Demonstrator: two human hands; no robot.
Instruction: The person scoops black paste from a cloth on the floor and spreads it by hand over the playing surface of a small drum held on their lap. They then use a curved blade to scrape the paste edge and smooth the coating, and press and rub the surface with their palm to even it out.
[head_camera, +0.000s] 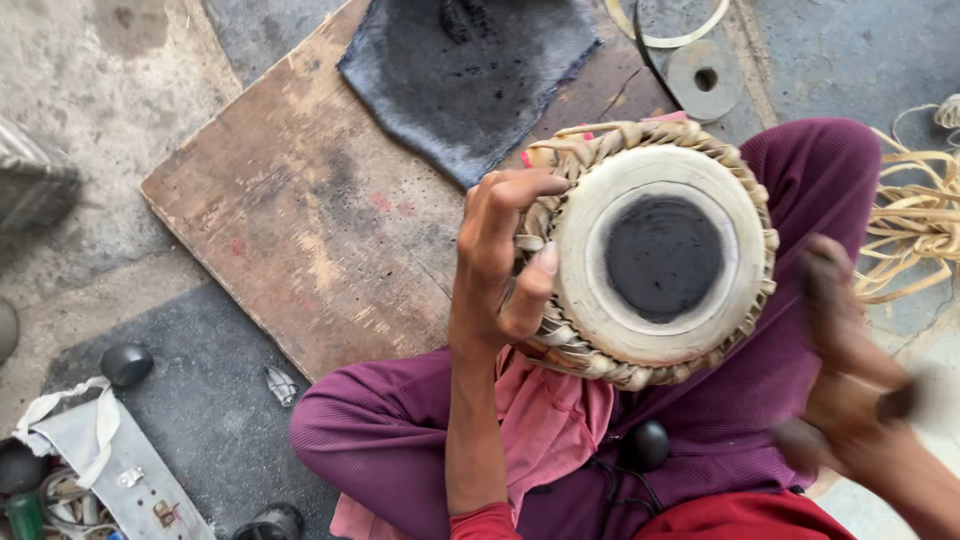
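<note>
A small hand drum (655, 250) with a pale skin head, a black round patch in its middle and a braided strap rim rests on my lap. My left hand (500, 265) grips its left rim, thumb pressed on the edge of the skin. My right hand (850, 360) is at the drum's right side, blurred by motion, blackened, and appears to hold a small pale object that I cannot make out. I sit cross-legged in purple trousers (400, 420) with a pink cloth (550, 430) on my lap.
A worn wooden board (300, 220) lies on the concrete floor ahead, with a dark grey cloth (470, 70) on its far end. A metal disc (705, 78) lies beyond. Pale straps (915, 220) are piled at right. A black smooth stone (127, 363) and a white bag (100, 450) lie at left.
</note>
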